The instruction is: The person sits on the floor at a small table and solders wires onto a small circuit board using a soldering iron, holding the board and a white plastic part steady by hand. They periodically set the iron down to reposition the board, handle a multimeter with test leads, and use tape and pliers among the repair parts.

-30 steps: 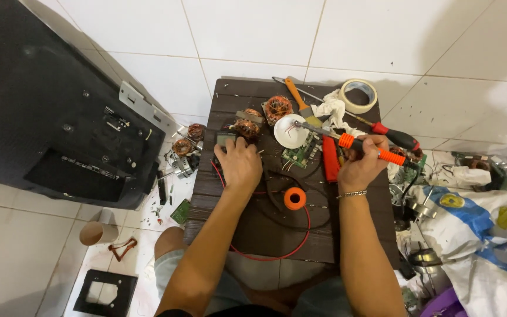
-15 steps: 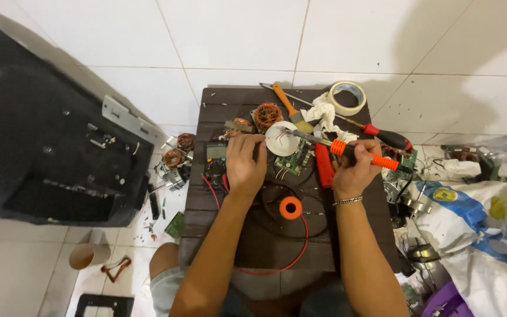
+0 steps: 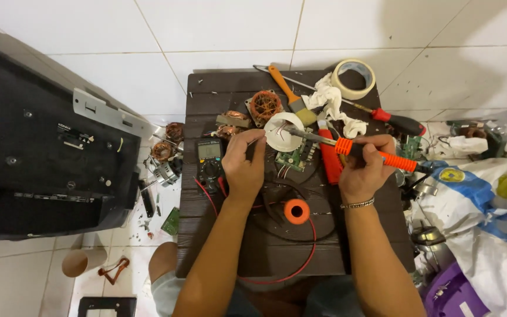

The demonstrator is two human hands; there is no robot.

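My right hand (image 3: pixel 362 173) grips an orange-handled soldering iron (image 3: pixel 371 154), whose metal tip reaches left onto a white round disc (image 3: pixel 280 130). My left hand (image 3: pixel 243 165) rests on the dark wooden table (image 3: pixel 206 94) beside the disc. Its fingertips pinch a thin wire (image 3: pixel 257 140) that points at the disc. A small green circuit board (image 3: pixel 294 157) lies just below the disc, between my hands. A black multimeter (image 3: pixel 209 158) sits left of my left hand, with red and black leads trailing under my wrists.
An orange spool (image 3: pixel 296 211) and a red wire loop (image 3: pixel 300 270) lie near my forearms. Behind are a tape roll (image 3: pixel 353 77), brush (image 3: pixel 289 94), white rag (image 3: pixel 333 103), red-handled screwdriver (image 3: pixel 397 122) and copper coil (image 3: pixel 264 105). A black panel (image 3: pixel 42 170) lies left, bags (image 3: pixel 476 199) right.
The view has shifted a little. Both hands stay by the white disc; the iron's tip has crept slightly left onto it.
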